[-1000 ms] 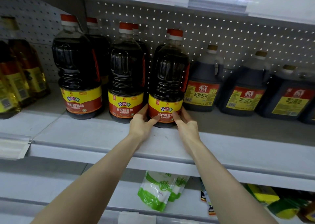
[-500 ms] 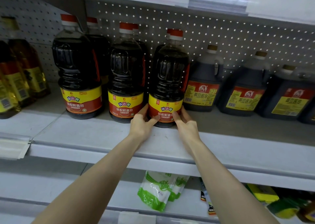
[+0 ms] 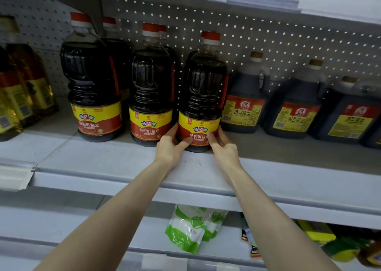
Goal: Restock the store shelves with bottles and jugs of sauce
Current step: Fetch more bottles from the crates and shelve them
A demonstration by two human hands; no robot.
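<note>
On shelf (image 3: 123, 167), both hands cup soy sauce bottle (image 3: 203, 97) base: left hand (image 3: 171, 147), right hand (image 3: 223, 147).

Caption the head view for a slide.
The left hand and right hand grip the base of a red-capped sauce bottle on the shelf, beside matching bottles and jugs.

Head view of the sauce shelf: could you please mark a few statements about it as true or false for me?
1. The left hand and right hand both hold the rightmost red-capped bottle near its base. True.
2. That bottle lies on its side. False: it stands upright on the shelf.
3. The jugs to its right have red caps. False: their caps are tan.
4. A green and white pouch sits below that shelf. True.
</note>
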